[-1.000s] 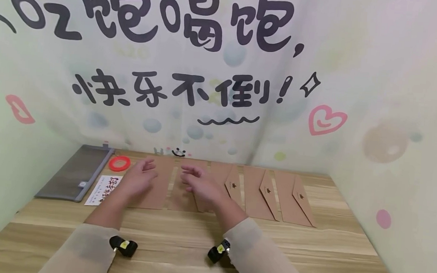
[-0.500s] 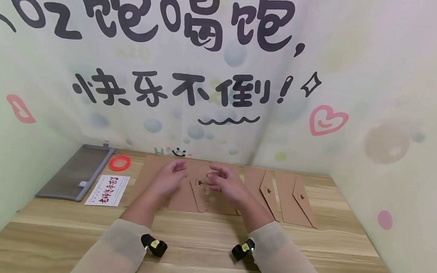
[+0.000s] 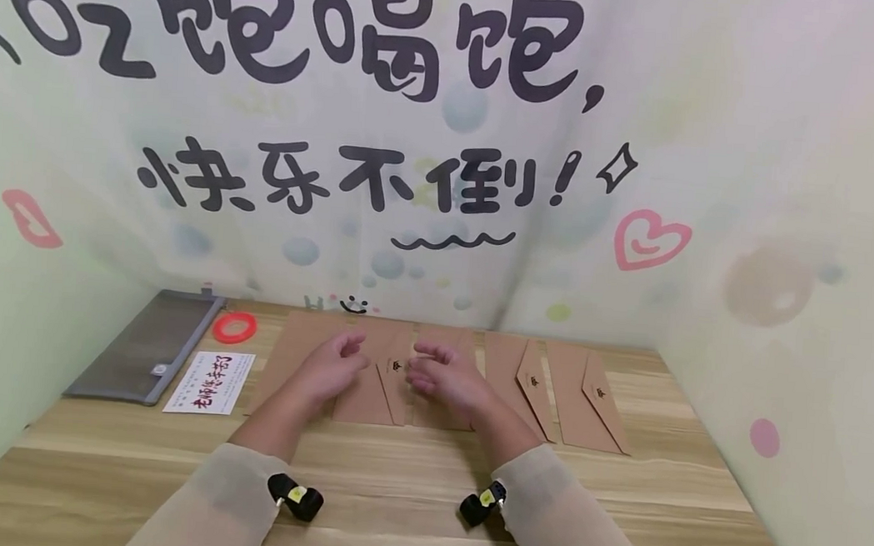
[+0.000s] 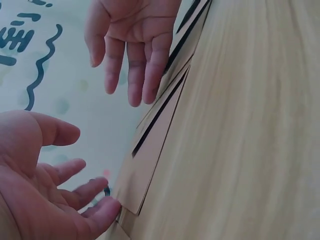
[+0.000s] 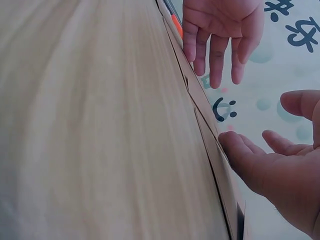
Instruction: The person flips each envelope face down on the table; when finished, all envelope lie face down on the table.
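Observation:
Several brown kraft envelopes lie in a row along the back of the table. In the head view my left hand (image 3: 329, 368) is over the leftmost envelope (image 3: 306, 332) and the left part of the neighbouring envelope (image 3: 369, 398). My right hand (image 3: 449, 378) is over the middle envelope (image 3: 436, 413). The palms face each other with a gap between them, and neither hand holds anything. In the left wrist view the fingers of my left hand (image 4: 55, 185) are loosely bent beside an envelope edge (image 4: 145, 185); whether they touch it I cannot tell.
Two more envelopes with pointed flaps, the nearer one (image 3: 505, 394) and the rightmost one (image 3: 579, 407), lie to the right. On the left are a grey zip pouch (image 3: 139, 347), a red ring-shaped roll (image 3: 235, 327) and a white card (image 3: 208, 384) with red writing. A printed curtain (image 3: 378, 261) stands behind.
Both hands have moved right along the row over the last second, then slightly back left. The white card is now uncovered by the left arm. The envelopes stay where they were.

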Tool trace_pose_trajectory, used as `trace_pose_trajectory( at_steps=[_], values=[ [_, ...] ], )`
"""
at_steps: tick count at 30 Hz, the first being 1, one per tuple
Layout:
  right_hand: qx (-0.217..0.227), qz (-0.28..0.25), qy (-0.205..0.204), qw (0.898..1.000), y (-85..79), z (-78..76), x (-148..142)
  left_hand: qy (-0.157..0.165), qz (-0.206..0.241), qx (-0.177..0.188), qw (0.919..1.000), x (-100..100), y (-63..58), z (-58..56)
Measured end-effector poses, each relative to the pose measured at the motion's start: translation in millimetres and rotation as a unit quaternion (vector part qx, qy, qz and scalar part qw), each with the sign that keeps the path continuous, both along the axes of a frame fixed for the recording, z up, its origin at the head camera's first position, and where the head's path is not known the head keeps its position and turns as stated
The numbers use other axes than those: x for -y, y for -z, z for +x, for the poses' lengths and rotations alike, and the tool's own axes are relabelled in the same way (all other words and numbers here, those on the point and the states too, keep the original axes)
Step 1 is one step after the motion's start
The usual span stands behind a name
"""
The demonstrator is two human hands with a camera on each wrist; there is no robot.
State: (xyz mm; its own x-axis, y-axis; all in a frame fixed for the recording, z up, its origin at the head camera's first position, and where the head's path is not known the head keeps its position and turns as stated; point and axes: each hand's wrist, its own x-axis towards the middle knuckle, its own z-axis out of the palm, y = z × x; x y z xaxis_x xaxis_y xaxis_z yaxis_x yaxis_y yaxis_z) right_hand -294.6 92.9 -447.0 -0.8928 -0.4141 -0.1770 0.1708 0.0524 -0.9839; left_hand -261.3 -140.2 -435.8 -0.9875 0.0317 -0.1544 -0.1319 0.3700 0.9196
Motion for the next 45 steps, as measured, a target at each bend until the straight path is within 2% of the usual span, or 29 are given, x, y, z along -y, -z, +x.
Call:
trace_pose_trajectory(
  at_steps=[7, 25, 31, 36, 45],
  values=[
    [-0.009, 0.017, -0.005, 1.000, 0.1, 2.7, 3, 0.004, -0.037, 0.005, 0.9993, -2, 2.9, 0.3],
    [-0.030, 0.002, 0.045, 0.999, -3.1, 3.1, 1, 0.028, -0.001, 0.014, 0.9995, -2, -0.8, 6.1],
    [-0.046, 0.006, 0.036, 0.998, -2.0, 2.9, 0, 0.031, 0.008, -0.005, 0.9995, -6, 1.7, 2.8],
    [-0.057, 0.009, 0.017, 0.998, -4.6, 4.2, 1, 0.034, 0.021, -0.005, 0.9992, -14, 3.7, 0.9],
    [-0.053, -0.006, -0.004, 0.999, -10.1, 9.2, 6, 0.028, 0.028, -0.029, 0.9988, -24, 2.7, 5.3]
  ],
)
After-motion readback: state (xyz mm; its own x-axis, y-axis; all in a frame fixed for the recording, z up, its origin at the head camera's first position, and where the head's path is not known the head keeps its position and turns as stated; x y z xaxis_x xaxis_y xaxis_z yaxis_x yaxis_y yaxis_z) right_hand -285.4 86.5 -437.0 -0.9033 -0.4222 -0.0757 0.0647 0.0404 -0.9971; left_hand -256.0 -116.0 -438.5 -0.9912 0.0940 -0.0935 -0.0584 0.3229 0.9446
